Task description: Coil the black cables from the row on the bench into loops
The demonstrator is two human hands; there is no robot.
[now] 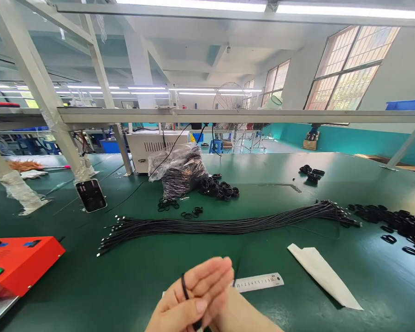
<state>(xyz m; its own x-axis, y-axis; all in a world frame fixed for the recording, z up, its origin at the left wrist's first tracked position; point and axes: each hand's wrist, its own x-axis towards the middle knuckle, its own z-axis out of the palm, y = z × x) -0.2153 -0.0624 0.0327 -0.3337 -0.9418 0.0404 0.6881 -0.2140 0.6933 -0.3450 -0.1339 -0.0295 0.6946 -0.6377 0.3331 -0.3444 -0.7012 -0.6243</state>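
Note:
My left hand (180,302) is at the bottom middle, palm showing, fingers together and thumb bent across. A thin black cord (184,287) runs over its fingers, and another black piece shows below the thumb. My right hand's wrist (244,309) comes in from the lower right; its fingers are mostly hidden behind the left hand. A steel ruler (261,281) lies on the green table just beyond the hands. Farther back, a long bundle of black cables (221,226) with metal-tipped ends stretches across the table.
Black coiled pieces (217,188) lie by a plastic bag (183,173). More black loops (397,223) are heaped at right, near a folded white sheet (323,274). An orange-red box with green buttons (24,263) stands at left; a phone (91,195) leans on the shelf post.

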